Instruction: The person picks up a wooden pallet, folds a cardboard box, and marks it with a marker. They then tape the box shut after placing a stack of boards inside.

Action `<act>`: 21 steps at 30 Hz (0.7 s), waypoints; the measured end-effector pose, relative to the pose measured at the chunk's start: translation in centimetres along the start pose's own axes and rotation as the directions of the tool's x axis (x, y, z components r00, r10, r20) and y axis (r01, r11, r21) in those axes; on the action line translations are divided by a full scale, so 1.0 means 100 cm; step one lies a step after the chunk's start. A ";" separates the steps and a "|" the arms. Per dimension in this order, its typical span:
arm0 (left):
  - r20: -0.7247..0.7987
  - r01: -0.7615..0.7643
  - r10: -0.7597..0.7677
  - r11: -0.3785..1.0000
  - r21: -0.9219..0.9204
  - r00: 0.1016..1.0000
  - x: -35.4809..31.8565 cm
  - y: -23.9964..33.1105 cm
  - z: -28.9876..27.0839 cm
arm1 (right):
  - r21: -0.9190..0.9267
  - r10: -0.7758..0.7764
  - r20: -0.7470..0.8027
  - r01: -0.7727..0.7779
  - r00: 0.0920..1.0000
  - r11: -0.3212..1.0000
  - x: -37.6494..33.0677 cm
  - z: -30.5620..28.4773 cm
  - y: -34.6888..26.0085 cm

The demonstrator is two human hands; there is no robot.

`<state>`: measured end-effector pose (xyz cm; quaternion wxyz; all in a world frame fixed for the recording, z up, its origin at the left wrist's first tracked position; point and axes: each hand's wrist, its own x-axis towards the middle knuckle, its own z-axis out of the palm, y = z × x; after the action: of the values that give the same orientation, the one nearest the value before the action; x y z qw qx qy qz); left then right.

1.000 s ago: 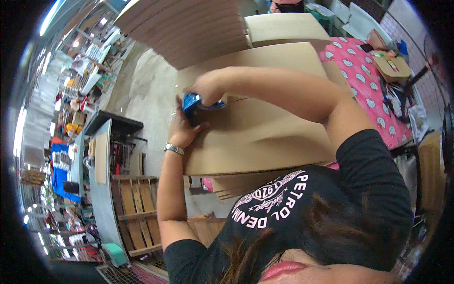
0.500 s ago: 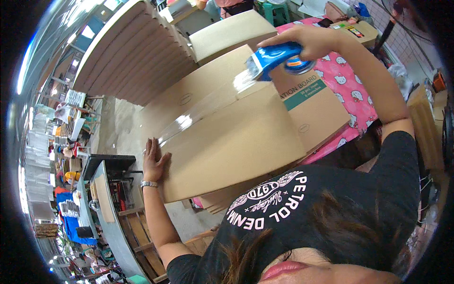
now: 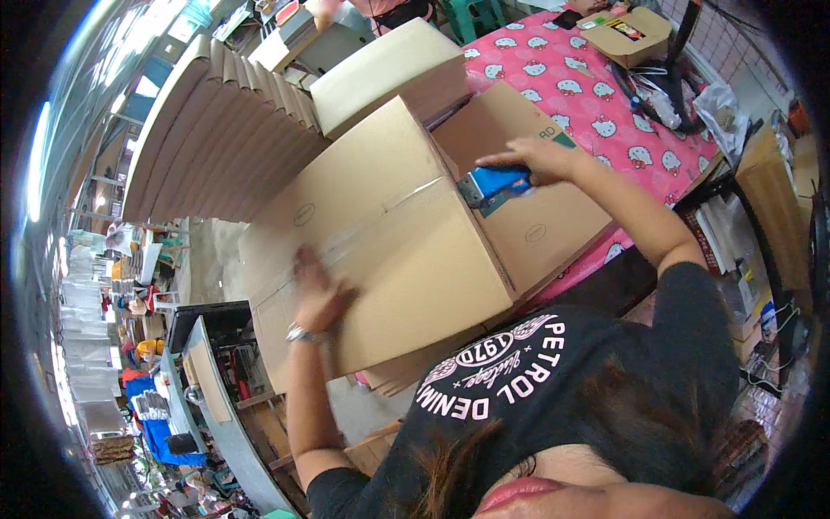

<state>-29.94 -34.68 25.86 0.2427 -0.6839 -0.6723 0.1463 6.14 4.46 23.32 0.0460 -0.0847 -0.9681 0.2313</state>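
A large brown cardboard box (image 3: 406,285) lies in front of me, with a strip of clear packing tape (image 3: 354,246) running along its top seam. My right hand (image 3: 545,162) is closed round a blue tape dispenser (image 3: 499,182), whose head is at the box's right edge, by the end of the tape strip. Over the left part of the box top, my left hand (image 3: 322,292) is spread and blurred by motion, close to the tape; whether it touches the surface I cannot tell. It holds nothing that I can see.
Right of the box lies printed brown cardboard (image 3: 540,227) on a table with a pink patterned cloth (image 3: 596,112). A tall row of stacked cartons (image 3: 216,138) stands at the far left, and another box (image 3: 389,65) sits behind. A grey-topped table (image 3: 220,432) is at lower left.
My right hand with the dispenser has come nearer and lower, from the box top to its right edge. My left hand has moved from the box's left edge inward along the tape.
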 end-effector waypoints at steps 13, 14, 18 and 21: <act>0.659 -0.018 0.292 0.921 -0.389 0.693 0.282 0.174 -0.152 | -0.544 0.430 0.195 -0.268 0.881 0.795 0.029 0.041 0.055; 0.688 0.028 0.325 0.893 -0.448 0.649 0.288 0.171 -0.163 | -0.485 0.464 -0.054 -0.430 0.884 0.761 -0.002 0.060 0.100; -0.169 -0.168 -0.008 0.066 -0.984 0.986 0.241 0.098 -0.084 | -0.371 0.533 -0.321 -0.621 0.783 0.690 -0.111 0.123 0.137; 0.054 0.562 -0.639 0.630 -0.536 0.768 0.113 -0.031 0.020 | -0.401 0.630 -0.413 -0.752 0.658 0.523 -0.130 0.125 0.104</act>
<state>-33.05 -23.26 27.29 0.1291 -0.4676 -0.8557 -0.1801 18.81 5.67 6.84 0.0287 -0.4978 -0.8645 -0.0634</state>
